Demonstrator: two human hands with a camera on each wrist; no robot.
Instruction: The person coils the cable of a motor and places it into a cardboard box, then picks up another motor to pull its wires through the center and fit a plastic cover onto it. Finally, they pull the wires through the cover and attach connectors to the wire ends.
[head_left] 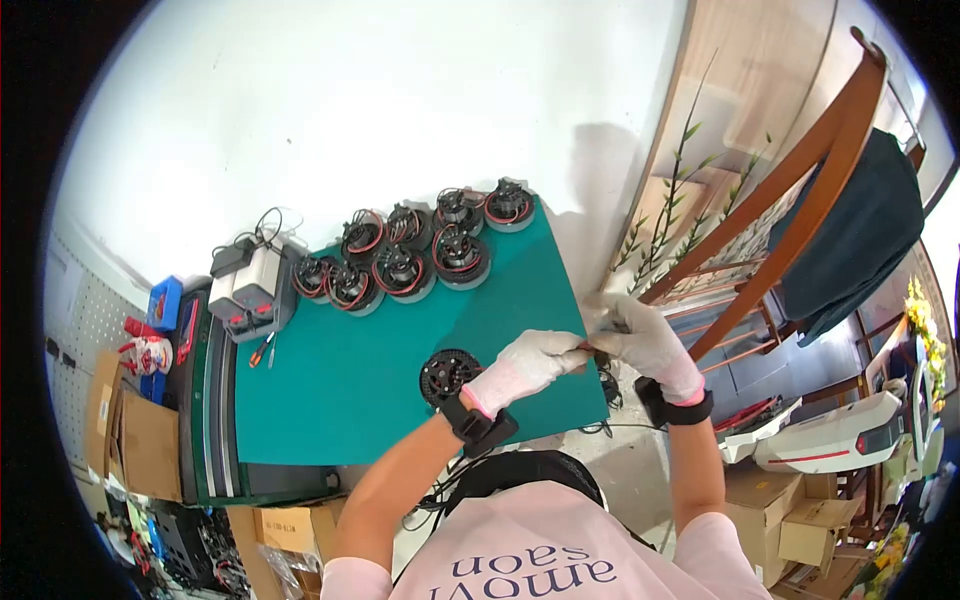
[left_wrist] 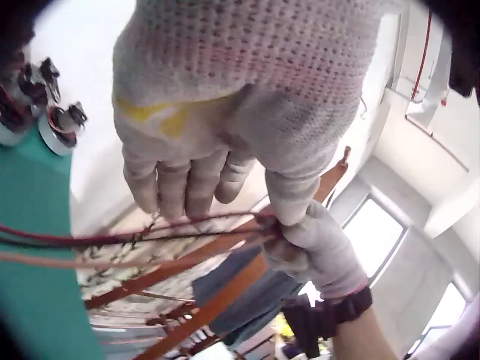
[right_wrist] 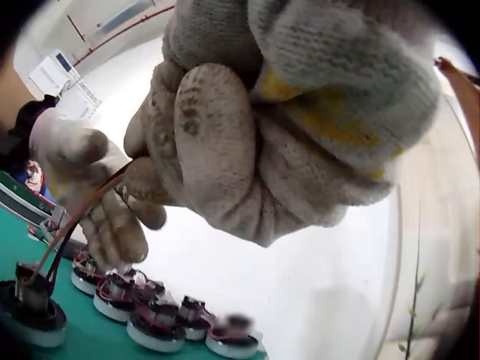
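Both hands wear whitish knit gloves and meet over the table's right edge. My right hand (head_left: 650,345) has its fingers curled and pinches the ends of the motor wires (right_wrist: 94,199). My left hand (head_left: 530,365) is close beside it, its fingers fairly straight; in the left wrist view its thumb lies right at the wire ends. The red and black wires (left_wrist: 112,241) pass below the left fingers. They lead to a round black motor (head_left: 448,377) on the green mat, partly behind the left wrist. The right fingers hide the wire tips.
Several similar motors (head_left: 404,270) with coiled wires stand along the mat's (head_left: 330,400) back edge. A grey and white device (head_left: 250,285) with cables stands at the left, near two screwdrivers (head_left: 262,350). On the right is a wooden chair-like frame (head_left: 800,200) with dark cloth.
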